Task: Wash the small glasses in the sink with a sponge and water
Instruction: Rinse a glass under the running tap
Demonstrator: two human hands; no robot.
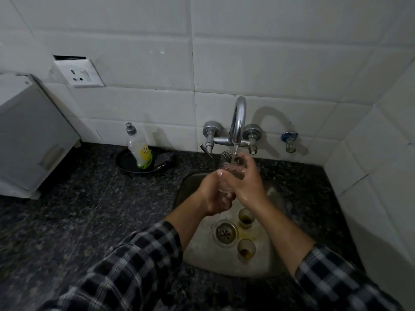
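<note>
We are holding a small clear patterned glass (231,169) over the steel sink basin (271,198), directly under the curved chrome wall tap (238,118), and a thin stream of water (235,151) is running into it. Our right hand (246,179) is wrapping its fingers around the upper part of the glass; our left hand (214,195) is curling closed around its lower end. Both sleeves are dark checked fabric.

Two more small amber-tinted glasses are standing upright on the basin floor: one (245,217) just right of the round metal drain (225,232), the other (246,250) nearer to us, each with brown residue inside.

On the black speckled granite counter (89,198), left of the tap, a clear soap bottle with a yellow label (139,149) is standing in a shallow black dish (125,163), with a dark scrubbing sponge (165,159) resting at the dish's right edge.
</note>
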